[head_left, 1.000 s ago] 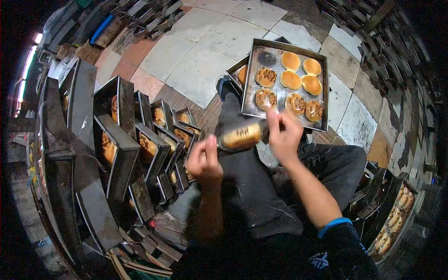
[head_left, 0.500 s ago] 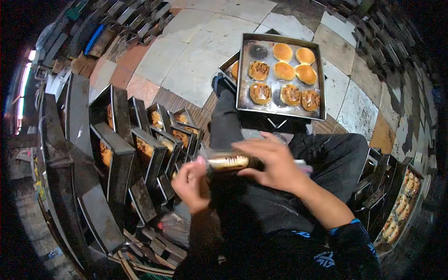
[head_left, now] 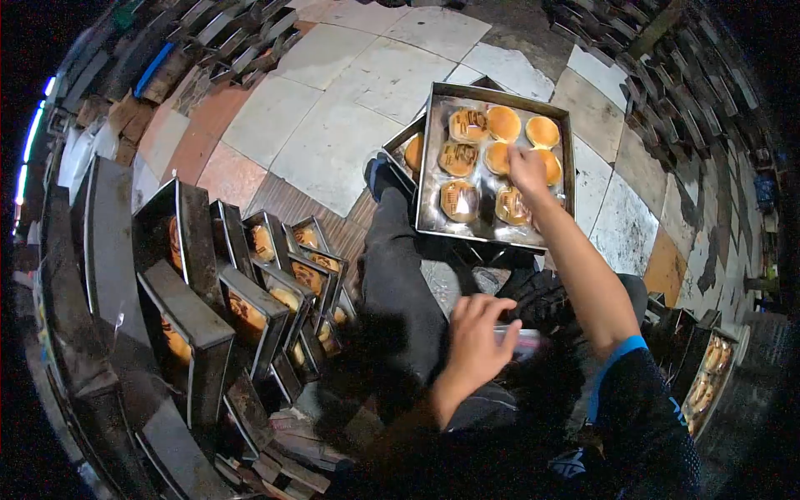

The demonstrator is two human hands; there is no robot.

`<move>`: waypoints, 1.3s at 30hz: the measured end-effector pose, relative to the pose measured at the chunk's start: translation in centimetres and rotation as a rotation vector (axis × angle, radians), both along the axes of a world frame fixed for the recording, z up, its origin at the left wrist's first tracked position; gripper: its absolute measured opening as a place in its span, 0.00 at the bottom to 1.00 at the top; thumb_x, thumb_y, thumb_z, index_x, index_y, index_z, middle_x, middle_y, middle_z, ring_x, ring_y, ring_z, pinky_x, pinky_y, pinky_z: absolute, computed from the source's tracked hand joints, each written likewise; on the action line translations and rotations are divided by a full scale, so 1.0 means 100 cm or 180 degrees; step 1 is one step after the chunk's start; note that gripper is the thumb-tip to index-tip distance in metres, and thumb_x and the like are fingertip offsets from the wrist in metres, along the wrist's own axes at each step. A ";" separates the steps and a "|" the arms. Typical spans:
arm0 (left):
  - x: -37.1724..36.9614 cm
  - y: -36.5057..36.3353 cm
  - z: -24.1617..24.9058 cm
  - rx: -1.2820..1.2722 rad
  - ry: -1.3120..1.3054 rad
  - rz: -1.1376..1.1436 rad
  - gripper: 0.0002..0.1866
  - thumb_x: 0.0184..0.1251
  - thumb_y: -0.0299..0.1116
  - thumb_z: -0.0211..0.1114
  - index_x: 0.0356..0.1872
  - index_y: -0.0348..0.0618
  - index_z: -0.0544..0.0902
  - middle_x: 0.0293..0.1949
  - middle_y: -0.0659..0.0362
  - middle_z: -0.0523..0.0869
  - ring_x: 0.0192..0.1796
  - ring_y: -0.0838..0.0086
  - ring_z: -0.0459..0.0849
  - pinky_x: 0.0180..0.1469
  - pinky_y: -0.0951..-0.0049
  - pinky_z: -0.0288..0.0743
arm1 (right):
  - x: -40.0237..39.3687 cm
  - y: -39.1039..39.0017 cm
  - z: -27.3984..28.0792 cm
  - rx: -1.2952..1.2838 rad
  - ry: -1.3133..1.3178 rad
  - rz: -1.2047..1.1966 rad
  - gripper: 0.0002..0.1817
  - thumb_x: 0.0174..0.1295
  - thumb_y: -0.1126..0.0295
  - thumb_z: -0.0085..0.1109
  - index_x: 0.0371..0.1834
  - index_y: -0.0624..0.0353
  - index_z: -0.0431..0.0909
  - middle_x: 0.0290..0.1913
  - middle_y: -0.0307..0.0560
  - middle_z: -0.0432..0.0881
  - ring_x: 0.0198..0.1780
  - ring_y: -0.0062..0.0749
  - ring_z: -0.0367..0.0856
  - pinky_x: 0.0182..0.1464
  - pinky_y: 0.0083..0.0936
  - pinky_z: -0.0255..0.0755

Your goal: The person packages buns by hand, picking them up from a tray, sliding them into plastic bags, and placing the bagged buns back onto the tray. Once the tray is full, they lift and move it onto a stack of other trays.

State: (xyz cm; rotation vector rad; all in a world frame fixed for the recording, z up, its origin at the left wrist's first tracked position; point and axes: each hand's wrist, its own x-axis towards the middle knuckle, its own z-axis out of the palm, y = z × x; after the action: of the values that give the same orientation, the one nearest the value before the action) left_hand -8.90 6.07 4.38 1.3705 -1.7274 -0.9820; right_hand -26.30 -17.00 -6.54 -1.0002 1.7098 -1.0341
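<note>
My right hand [head_left: 527, 172] reaches over a square metal tray [head_left: 483, 237], its curled fingers on a round golden bun [head_left: 497, 157] in the middle. A second plain bun [head_left: 547, 164] lies beside it, partly covered by the hand. Two more plain buns stand behind, one of them at the right [head_left: 542, 132]. Several buns in clear printed wrappers, such as this wrapped bun [head_left: 458, 201], lie along the left and front. Above my lap, my left hand [head_left: 477, 340] holds its fingers apart, close to a clear plastic packet [head_left: 520, 340].
At the left stand several dark metal trays [head_left: 212, 321] tipped on edge with buns inside. Another tray [head_left: 406, 129] sits beneath the square one. More wrapped buns [head_left: 708, 375] fill a tray at the far right. Worn tiles [head_left: 342, 125] cover the floor.
My hands have parted from the wrapped bun they held over my lap. A wrapped bun now lies in the tray's back left spot. My right hand has moved forward into the tray.
</note>
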 end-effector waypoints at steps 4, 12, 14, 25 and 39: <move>-0.012 0.025 -0.053 0.0444 -0.0519 -0.0808 0.07 0.61 0.31 0.66 0.38 0.42 0.84 0.41 0.51 0.83 0.47 0.52 0.80 0.54 0.56 0.74 | -0.018 0.099 0.058 0.0803 0.0495 0.2627 0.11 0.61 0.69 0.57 0.36 0.64 0.86 0.31 0.46 0.87 0.35 0.29 0.84 0.40 0.29 0.77; -0.021 0.033 -0.035 0.0898 0.0058 -0.0690 0.15 0.65 0.44 0.67 0.37 0.41 0.87 0.32 0.49 0.86 0.34 0.58 0.87 0.38 0.62 0.79 | -0.051 0.262 0.100 -0.0378 0.1424 0.2497 0.09 0.57 0.76 0.64 0.41 0.59 0.85 0.34 0.49 0.87 0.36 0.38 0.86 0.43 0.29 0.77; -0.011 0.030 -0.034 0.0873 -0.0428 -0.0757 0.16 0.63 0.46 0.69 0.38 0.42 0.88 0.35 0.49 0.87 0.35 0.64 0.87 0.40 0.69 0.79 | -0.049 0.267 0.114 -0.1034 0.1723 0.2105 0.08 0.57 0.78 0.63 0.41 0.61 0.85 0.35 0.51 0.87 0.36 0.40 0.86 0.43 0.28 0.77; 0.068 -0.041 -0.015 0.1039 0.1906 0.2075 0.13 0.65 0.37 0.69 0.35 0.34 0.82 0.28 0.60 0.84 0.28 0.81 0.78 0.31 0.79 0.70 | 0.009 0.173 0.167 -0.2028 0.0824 0.0986 0.04 0.58 0.79 0.64 0.36 0.64 0.84 0.32 0.51 0.85 0.31 0.32 0.83 0.36 0.23 0.75; 0.134 0.012 -0.122 0.0364 0.1788 0.1648 0.12 0.70 0.39 0.60 0.39 0.38 0.79 0.38 0.53 0.83 0.43 0.69 0.82 0.47 0.65 0.79 | -0.080 -0.247 -0.103 0.0441 0.3393 0.2066 0.23 0.67 0.54 0.47 0.31 0.65 0.80 0.41 0.68 0.80 0.47 0.61 0.78 0.49 0.46 0.72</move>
State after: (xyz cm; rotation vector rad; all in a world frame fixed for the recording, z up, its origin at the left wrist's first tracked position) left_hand 4.47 7.27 -7.82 1.3468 -0.8577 -1.0406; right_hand -34.35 -41.69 -16.89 -2.0340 1.9381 0.1187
